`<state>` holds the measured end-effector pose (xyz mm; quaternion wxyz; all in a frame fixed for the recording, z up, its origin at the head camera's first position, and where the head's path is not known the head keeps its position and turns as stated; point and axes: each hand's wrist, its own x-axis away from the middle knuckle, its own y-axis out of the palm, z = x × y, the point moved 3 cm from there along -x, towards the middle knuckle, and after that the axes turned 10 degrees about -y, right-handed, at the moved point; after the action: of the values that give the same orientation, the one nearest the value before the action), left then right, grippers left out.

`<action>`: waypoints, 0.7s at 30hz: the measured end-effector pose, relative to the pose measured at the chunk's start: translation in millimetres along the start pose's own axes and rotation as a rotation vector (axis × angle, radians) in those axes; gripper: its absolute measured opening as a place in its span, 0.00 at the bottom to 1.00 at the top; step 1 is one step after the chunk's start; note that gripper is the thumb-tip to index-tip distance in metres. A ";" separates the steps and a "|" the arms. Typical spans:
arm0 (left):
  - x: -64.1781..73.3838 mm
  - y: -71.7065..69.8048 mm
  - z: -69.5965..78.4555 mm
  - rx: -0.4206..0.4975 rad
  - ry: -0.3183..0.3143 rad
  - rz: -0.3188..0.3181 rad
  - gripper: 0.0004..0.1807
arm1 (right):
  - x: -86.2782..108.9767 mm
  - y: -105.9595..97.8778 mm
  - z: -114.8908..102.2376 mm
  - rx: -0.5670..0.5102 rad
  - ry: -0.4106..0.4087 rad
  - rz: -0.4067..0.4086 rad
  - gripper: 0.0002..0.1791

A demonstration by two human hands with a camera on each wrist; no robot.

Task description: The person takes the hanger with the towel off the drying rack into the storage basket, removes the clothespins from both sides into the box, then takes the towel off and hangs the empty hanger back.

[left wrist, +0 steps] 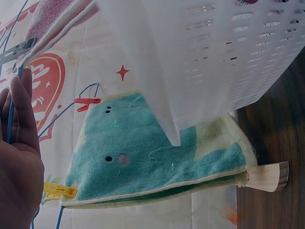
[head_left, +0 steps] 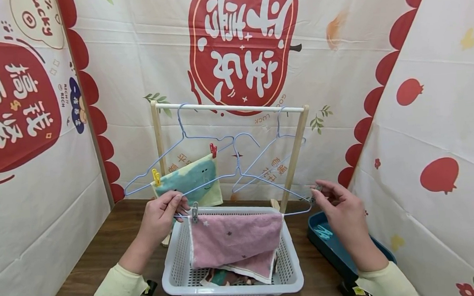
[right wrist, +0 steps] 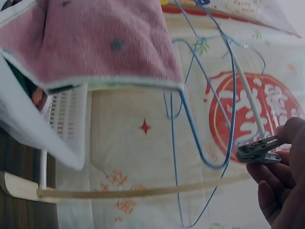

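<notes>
My left hand (head_left: 159, 220) grips the left arm of a blue wire hanger (head_left: 238, 166) above the basket. A pink towel (head_left: 235, 237) with stars drapes over its lower bar, fixed at the left corner by a grey clothespin (head_left: 194, 212). At the hanger's right end, my right hand (head_left: 345, 214) pinches another grey clothespin (right wrist: 259, 150) between thumb and fingers. In the right wrist view, that clothespin sits just beside the hanger's bent end, apart from the towel's right corner.
Behind stands a rack with a white rail (head_left: 234, 107). On it hang a bare blue hanger (head_left: 278, 129) and one with a green-yellow towel (head_left: 190, 181), held by yellow and red clothespins. A white basket (head_left: 169, 281) contains more cloth. A dark blue tray (head_left: 343, 255) lies right.
</notes>
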<state>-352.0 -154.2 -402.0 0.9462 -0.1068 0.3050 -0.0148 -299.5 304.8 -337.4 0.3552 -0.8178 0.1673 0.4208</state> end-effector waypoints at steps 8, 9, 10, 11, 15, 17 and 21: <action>0.5 0.2 -1.3 0.003 0.000 -0.001 0.10 | -4.8 -1.4 33.1 0.064 0.036 -0.063 0.15; 0.5 0.2 -1.3 0.003 0.001 0.000 0.10 | -4.9 -1.2 37.5 0.073 0.047 -0.081 0.15; 0.5 0.2 -1.3 0.002 0.001 0.001 0.10 | -5.1 -0.8 42.2 0.081 0.060 -0.104 0.15; 0.5 0.1 -1.5 0.002 0.000 0.001 0.10 | -5.3 -0.3 47.4 0.091 0.071 -0.130 0.15; 0.3 0.3 -2.2 0.005 -0.003 -0.003 0.10 | -6.0 2.6 72.1 0.130 0.103 -0.255 0.15; 0.1 0.3 -2.3 0.007 -0.006 -0.003 0.10 | -6.9 4.4 85.3 0.148 0.105 -0.306 0.15; 0.1 0.5 -2.0 0.007 -0.008 -0.005 0.10 | -8.8 7.3 109.0 0.183 0.114 -0.392 0.14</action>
<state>-353.2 -154.0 -403.7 0.9477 -0.1041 0.3010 -0.0177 -371.0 378.3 -376.4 0.4931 -0.8215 0.0624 0.2795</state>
